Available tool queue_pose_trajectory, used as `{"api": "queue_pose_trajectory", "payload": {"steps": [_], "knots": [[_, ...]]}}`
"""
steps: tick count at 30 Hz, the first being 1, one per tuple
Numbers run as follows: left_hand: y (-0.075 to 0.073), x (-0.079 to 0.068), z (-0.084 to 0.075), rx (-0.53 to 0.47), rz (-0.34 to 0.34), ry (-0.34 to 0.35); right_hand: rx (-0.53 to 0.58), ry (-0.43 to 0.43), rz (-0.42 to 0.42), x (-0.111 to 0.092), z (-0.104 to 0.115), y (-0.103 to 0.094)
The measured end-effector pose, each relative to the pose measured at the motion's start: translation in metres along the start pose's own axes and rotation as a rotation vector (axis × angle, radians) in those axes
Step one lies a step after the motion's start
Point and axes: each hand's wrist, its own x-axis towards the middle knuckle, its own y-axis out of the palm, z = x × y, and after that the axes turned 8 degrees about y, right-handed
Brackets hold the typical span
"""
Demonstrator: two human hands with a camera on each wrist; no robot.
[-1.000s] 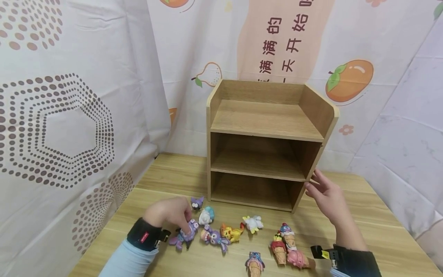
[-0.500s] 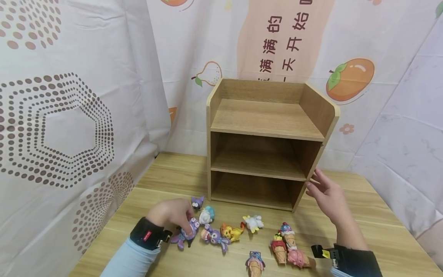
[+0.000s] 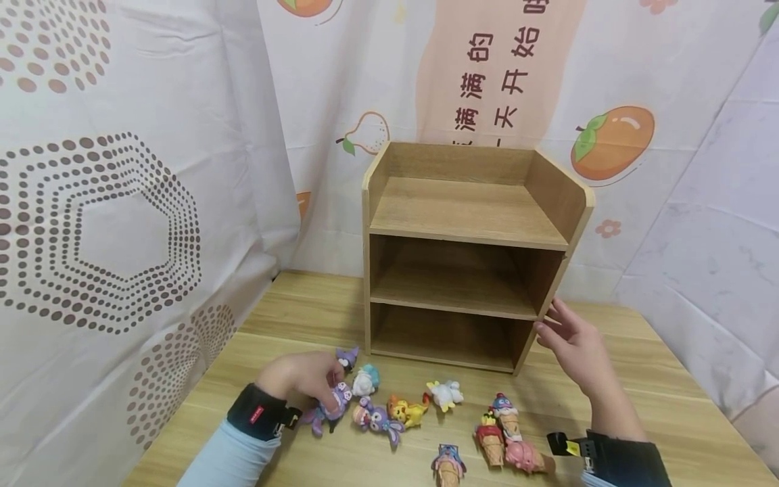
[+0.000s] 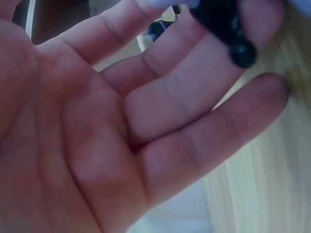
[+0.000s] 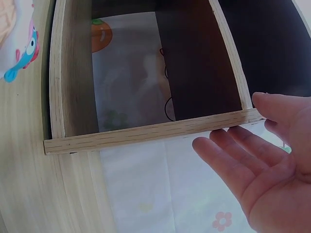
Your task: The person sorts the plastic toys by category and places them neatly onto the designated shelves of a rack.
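In the head view my left hand (image 3: 307,376) pinches a purple rabbit-like toy figure (image 3: 331,404) low over the table, at the left of the toys. In the left wrist view the fingers reach toward a black piece (image 4: 226,29) at the top; most of the toy is out of that view. My right hand (image 3: 572,345) holds the right side panel of a wooden shelf (image 3: 468,238), thumb at the front edge and fingers along the outer face. Close to my left hand lie a purple-eared figure (image 3: 347,358) and a white-and-blue figure (image 3: 366,380).
Another purple rabbit figure (image 3: 380,419), a yellow lion-like figure (image 3: 409,410) and a white duck-like figure (image 3: 446,394) lie before the shelf. Several ice-cream-cone toys, including a pink one (image 3: 523,455) and a blue-topped one (image 3: 448,467), lie nearer. Patterned curtains hang behind.
My left hand has shifted slightly to the right with the purple figure. The white-and-blue figure beside it has turned a little. My right hand stays on the shelf.
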Motion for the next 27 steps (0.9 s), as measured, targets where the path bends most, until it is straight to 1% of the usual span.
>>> {"api": "queue_pose_trajectory", "payload": {"steps": [5,12,14,17,22,27], "knots": [[0.0004,0.0018,0.0033,-0.017,0.001,0.024,-0.002,0.001,-0.002,-0.0001,-0.0006,-0.0001],[0.0005,0.0036,0.0054,-0.034,-0.026,-0.005,-0.010,0.009,-0.003,-0.0005,-0.0011,-0.0005],[0.0005,0.0039,0.0059,-0.041,-0.029,-0.004,-0.009,0.004,-0.005,-0.0005,-0.0010,-0.0003],[-0.0003,0.0031,0.0063,-0.055,-0.032,0.008,-0.010,-0.003,-0.009,-0.0007,-0.0008,0.0001],[-0.0040,0.0000,0.0048,-0.091,-0.062,0.037,-0.012,-0.003,-0.006,-0.0009,-0.0012,0.0001],[-0.0091,-0.0022,0.0034,-0.036,-0.112,0.079,-0.006,0.000,-0.006,-0.0007,-0.0027,-0.0001]]}}
